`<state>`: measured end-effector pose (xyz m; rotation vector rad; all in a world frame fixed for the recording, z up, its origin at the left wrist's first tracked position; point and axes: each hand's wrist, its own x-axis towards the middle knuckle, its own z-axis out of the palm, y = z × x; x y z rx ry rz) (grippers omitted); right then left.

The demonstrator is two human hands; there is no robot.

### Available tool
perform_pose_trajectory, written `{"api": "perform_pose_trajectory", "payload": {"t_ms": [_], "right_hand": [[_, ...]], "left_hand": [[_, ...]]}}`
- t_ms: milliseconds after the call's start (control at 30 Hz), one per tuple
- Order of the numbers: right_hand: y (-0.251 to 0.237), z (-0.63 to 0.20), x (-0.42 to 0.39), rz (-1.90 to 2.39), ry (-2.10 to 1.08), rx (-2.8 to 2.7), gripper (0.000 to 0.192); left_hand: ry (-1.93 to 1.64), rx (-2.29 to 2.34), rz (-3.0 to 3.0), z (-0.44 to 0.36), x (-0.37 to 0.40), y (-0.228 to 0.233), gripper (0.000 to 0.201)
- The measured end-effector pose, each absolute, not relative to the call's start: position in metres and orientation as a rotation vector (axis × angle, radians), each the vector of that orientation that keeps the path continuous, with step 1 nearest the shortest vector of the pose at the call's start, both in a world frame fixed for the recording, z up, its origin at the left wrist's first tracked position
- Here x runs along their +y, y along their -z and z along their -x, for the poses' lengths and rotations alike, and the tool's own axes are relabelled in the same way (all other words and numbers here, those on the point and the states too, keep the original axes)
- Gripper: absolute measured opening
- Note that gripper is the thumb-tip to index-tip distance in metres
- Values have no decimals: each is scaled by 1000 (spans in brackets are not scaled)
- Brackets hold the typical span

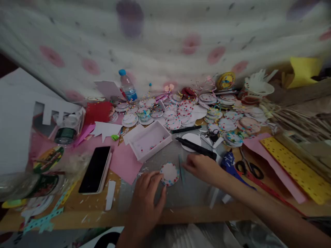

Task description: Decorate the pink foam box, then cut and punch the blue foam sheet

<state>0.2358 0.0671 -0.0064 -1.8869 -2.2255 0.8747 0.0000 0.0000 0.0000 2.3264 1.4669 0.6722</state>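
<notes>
Left hand: lies palm down on the grey mat at the near edge of the desk, fingers loosely spread, fingertips touching the left rim of the round paper disc. It pinches nothing.

Right hand: reaches in from the right, fingers extended and close together, fingertips just beside a thin teal stick that lies right of the disc. Whether it touches the stick cannot be told.

Round paper disc: white centre, border of coloured dots, lying flat on the mat between the two hands.

Around them:
- Black pen-like tool — lying aslant just beyond the right hand, its end over a plain white disc.
- Shallow white box, open, with a few small bits inside, behind the dotted disc.
- Pink paper sheet, left of the mat, partly under the box.
- Smartphone, screen dark, face up, left of the pink sheet.
- Scissors, black handles, right of the right forearm.
- Yellow perforated sheet on a pink strip, far right.
- Heap of finished dotted discs — spread across the back of the desk.
- Water bottle, blue cap, standing at the back against a patterned cloth.
- Bundle of thin wooden sticks, far right at the back.
</notes>
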Motion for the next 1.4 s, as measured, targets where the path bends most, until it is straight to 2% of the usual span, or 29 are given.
{"api": "perform_pose_trajectory", "payload": {"t_ms": [167, 367, 533, 667, 833, 1000, 1233, 1400], "right_hand": [[28, -224, 69, 1869, -941, -2163, 18], [19, -241, 68, 1638, -1109, -1933, 15], [11, -254, 63, 1479, -1278, -1683, 23], [-2, -259, 61, 1424, -1309, -1565, 26], [-29, -258, 59, 1393, -1132, -1554, 38], [-42, -239, 64, 1394, -869, -1706, 27], [-31, -216, 86, 1432, -807, -1941, 27], [-30, -208, 103, 1437, -572, -2383, 22]], "left_hand": [[-688, 1520, -2315, 10, -1, -2, 30], [-840, 1601, -2352, 22, 14, -9, 28], [-747, 1699, -2512, 29, 52, 13, 48], [-741, 1706, -2636, 38, 71, 36, 26], [-817, 1664, -2725, 48, 56, 42, 30], [-983, 1637, -2704, 44, 39, 55, 33], [-1071, 1607, -2623, 41, 38, 66, 36], [-1064, 1579, -2598, 43, 38, 67, 39]]}}
